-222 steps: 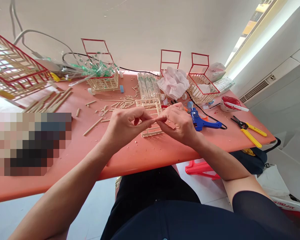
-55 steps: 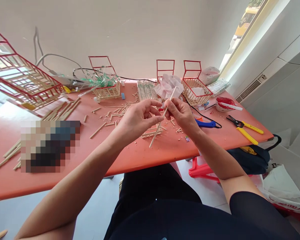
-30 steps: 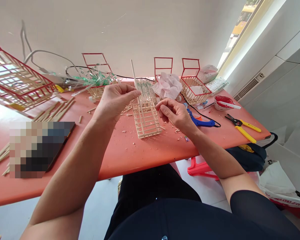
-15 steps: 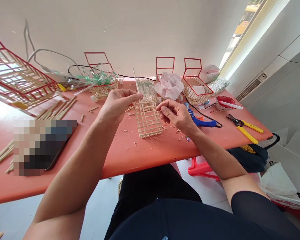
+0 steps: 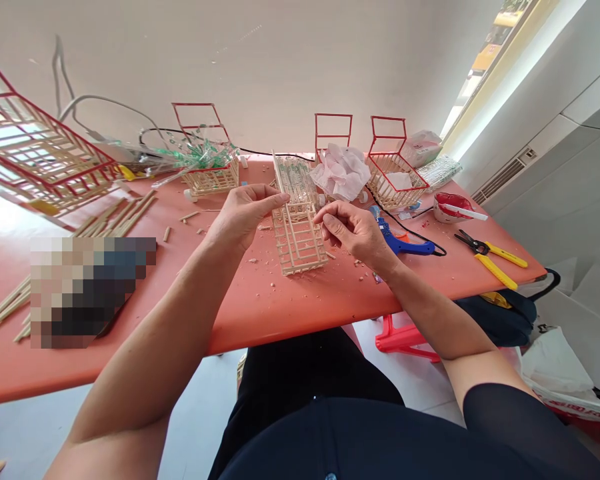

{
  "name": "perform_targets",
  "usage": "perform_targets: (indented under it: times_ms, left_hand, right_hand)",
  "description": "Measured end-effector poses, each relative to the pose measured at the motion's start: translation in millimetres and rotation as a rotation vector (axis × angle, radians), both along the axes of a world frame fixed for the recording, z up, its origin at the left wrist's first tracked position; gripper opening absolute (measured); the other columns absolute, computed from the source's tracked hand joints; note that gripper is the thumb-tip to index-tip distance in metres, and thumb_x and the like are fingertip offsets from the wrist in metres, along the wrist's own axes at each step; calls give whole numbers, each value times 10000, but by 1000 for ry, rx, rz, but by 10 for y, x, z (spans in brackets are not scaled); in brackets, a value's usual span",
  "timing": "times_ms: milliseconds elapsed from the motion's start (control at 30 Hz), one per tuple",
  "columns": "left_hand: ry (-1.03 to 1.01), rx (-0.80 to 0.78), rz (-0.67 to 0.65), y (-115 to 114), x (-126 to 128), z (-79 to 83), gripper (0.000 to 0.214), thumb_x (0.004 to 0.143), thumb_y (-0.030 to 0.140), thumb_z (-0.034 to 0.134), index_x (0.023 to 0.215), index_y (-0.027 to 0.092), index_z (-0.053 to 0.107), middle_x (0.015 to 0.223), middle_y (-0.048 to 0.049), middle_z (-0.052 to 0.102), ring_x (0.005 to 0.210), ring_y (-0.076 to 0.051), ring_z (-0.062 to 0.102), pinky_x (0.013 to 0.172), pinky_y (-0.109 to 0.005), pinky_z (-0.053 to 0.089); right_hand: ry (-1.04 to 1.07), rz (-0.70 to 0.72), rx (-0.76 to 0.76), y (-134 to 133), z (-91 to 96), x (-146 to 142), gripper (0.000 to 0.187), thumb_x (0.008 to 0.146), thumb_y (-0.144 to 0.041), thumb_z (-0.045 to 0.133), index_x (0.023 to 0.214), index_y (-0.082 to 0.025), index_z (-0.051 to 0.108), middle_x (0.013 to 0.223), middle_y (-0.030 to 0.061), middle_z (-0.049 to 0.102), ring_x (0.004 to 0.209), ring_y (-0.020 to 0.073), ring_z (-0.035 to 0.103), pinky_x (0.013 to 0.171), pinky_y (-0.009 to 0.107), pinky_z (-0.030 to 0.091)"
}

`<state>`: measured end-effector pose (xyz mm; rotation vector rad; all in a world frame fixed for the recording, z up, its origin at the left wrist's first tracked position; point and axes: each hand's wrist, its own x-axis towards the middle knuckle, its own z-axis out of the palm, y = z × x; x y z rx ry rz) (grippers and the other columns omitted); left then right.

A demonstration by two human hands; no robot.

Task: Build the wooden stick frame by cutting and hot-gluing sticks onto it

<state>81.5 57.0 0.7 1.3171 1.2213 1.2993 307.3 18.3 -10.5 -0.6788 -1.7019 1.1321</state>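
A small lattice frame of thin wooden sticks [image 5: 303,253] rests on the orange table in front of me. My left hand [image 5: 253,212] pinches a slender wooden stick [image 5: 276,170] between thumb and forefinger over the frame's far left corner. The stick points up and away; its lower end is hard to tell from the frame. At the frame's far right side, my right hand [image 5: 347,230] is closed, its fingers curled and the fingertips close to the edge. Whatever those fingertips hold, if anything, is hidden.
A blue glue gun [image 5: 405,244], yellow-handled pliers [image 5: 490,253] and a red-stained cup [image 5: 453,207] lie to the right. Several stick-built carts, one a red-rimmed cart [image 5: 397,173], stand behind. Loose sticks [image 5: 125,217] and a pixelated phone-like object [image 5: 95,293] are left.
My left hand has moved slightly down and to the right, bringing the stick lower and closer to the frame. The right hand keeps nearly the same pose; the whole view has shifted a little.
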Motion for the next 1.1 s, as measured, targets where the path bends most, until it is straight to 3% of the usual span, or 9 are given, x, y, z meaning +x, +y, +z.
perform_targets:
  times_ms: [367,767,867,967,1100]
  left_hand:
    - [41,-16,0,-46,38,-1,237,664,334,869,649,201,673,633,31,524,601,-109,385,652,-314,322]
    - [1,-31,5,-85,48,8,267,612,350,900,706,196,703,699,4,613,643,-120,459,648,-300,349]
    - [-9,-20,-5,-91,53,10,268,607,326,908,736,188,718,725,-1,646,666,-126,511,668,-300,384]
    - [-21,-18,-4,-92,48,10,247,604,294,903,739,182,729,734,-5,663,674,-124,530,676,-293,404]
    - [11,-27,-4,-99,29,16,253,586,306,913,734,183,747,732,-9,672,681,-126,523,664,-288,403]
  right_hand:
    - [-61,-33,30,-23,4,6,476,1014,-663,711,1004,-186,714,745,-22,656,622,85,571,598,211,492]
    - [-143,-59,94,-43,-7,14,463,1064,-646,636,1041,-190,714,771,-15,669,630,95,583,606,228,472]
    - [-218,-129,232,-29,-28,24,391,1104,-564,600,1048,-203,739,878,22,735,749,133,639,693,265,494]
    - [-316,-167,487,-5,-56,39,298,1122,-451,592,1087,-220,776,1097,75,785,1003,201,691,906,349,519]
    - [-482,-169,727,9,-98,61,277,1136,-398,573,1184,-246,800,1218,82,772,1158,242,662,1066,437,434]
